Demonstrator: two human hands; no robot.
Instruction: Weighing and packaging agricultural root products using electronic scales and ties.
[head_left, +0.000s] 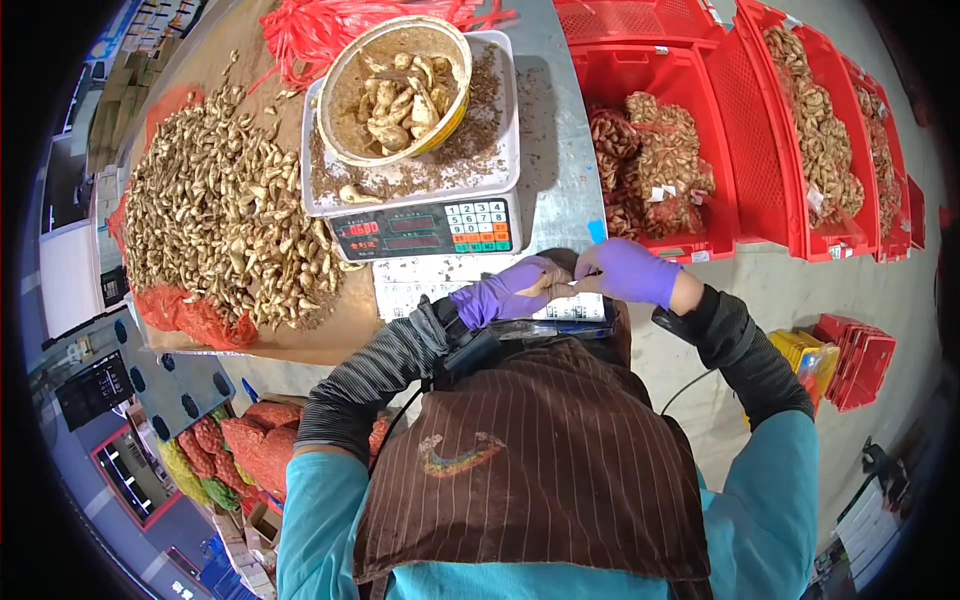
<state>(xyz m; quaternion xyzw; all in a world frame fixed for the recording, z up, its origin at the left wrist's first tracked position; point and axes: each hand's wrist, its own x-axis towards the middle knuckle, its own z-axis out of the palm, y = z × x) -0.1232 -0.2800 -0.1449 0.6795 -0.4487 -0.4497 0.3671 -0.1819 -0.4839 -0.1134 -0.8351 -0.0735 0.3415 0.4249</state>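
My left hand (517, 289) and my right hand (628, 271), both in purple gloves with bare fingertips, meet at the table's near edge. Their fingers pinch something small that I cannot make out. Beneath them lie sheets of white printed labels (405, 298). Beyond the hands stands a digital scale (424, 231) with its display lit and soil scattered on its white tray. A dirty round bowl (341, 112) rests on that tray, holding several pale bulbs (401, 105). One loose bulb (360, 196) lies on the tray beside the bowl.
A large heap of bulbs (225, 217) covers the left of the table, near red mesh netting (195, 319). Red mesh bags (311, 37) lie behind the scale. Red plastic crates (720, 150) with netted bulbs stand at right. Stacked red crates (861, 364) sit on the floor.
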